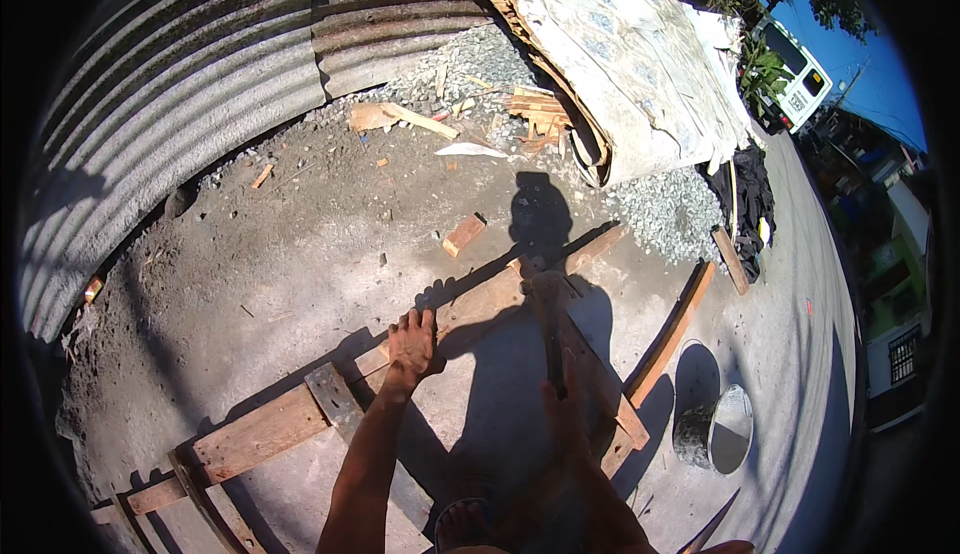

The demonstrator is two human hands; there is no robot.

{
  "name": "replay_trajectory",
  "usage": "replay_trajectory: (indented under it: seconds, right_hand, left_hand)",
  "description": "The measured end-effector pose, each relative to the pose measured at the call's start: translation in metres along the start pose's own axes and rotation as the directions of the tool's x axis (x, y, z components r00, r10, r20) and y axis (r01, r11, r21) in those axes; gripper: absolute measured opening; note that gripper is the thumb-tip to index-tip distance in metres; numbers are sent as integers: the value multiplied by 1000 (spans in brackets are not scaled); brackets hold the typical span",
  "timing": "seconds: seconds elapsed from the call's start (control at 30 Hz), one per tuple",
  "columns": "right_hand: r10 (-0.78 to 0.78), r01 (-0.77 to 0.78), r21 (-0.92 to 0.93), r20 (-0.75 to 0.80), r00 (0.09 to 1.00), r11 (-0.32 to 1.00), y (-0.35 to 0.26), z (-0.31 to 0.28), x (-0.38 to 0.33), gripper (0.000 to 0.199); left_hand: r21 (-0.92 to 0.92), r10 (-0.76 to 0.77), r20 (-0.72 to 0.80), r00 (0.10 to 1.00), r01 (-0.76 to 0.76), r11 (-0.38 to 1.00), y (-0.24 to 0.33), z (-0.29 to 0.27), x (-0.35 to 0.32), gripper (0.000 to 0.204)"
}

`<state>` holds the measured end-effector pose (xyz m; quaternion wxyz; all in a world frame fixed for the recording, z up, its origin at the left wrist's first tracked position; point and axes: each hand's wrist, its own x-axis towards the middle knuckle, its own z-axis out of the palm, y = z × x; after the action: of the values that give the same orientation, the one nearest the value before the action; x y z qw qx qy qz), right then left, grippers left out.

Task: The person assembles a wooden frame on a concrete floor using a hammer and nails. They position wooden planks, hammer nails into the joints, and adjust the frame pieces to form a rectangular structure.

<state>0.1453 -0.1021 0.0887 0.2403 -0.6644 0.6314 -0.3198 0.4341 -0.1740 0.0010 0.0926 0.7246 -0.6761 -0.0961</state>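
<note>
A long wooden plank (262, 438) runs slantwise over the ground, with shorter boards joined across it. My left hand (412, 344) grips it near the middle, fingers bent over its far edge. Close to my body and mostly in shadow, my right hand (566, 409) is closed round the handle of a hammer (546, 329). The hammer's head is up by the plank, where another board (600, 369) meets it; whether it touches the wood I cannot tell. My own shadow darkens this joint.
A metal bucket (715, 431) stands at the right. Gravel (668, 209) and a large white sheet (640, 69) over stacked boards lie beyond. Corrugated metal fencing (190, 74) bounds the far left. A loose wood block (464, 235) and scraps lie around. A white van (795, 74) is far right.
</note>
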Motion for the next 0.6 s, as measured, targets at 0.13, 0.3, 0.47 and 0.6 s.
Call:
replay_trajectory:
  seconds: [0.13,0.3,0.47,0.6]
  right_hand:
    - [-143,246,197,-425,894,949,-73,-92,17,74]
    - [-64,716,566,-765,641,409,-132,-125,68,66]
    - [-86,85,-91,-16,996,992,-39,-7,12,68]
    - [-68,62,-76,-91,993,995,-19,-12,-18,69]
  left_hand:
    - [34,3,-57,998,-1,999,1,7,3,29]
    - [32,17,-1,1000,-17,999,-5,24,1,24]
    - [44,2,10,1000,-3,999,-4,23,-2,28]
    - [86,-8,-8,1000,8,996,5,6,-8,40]
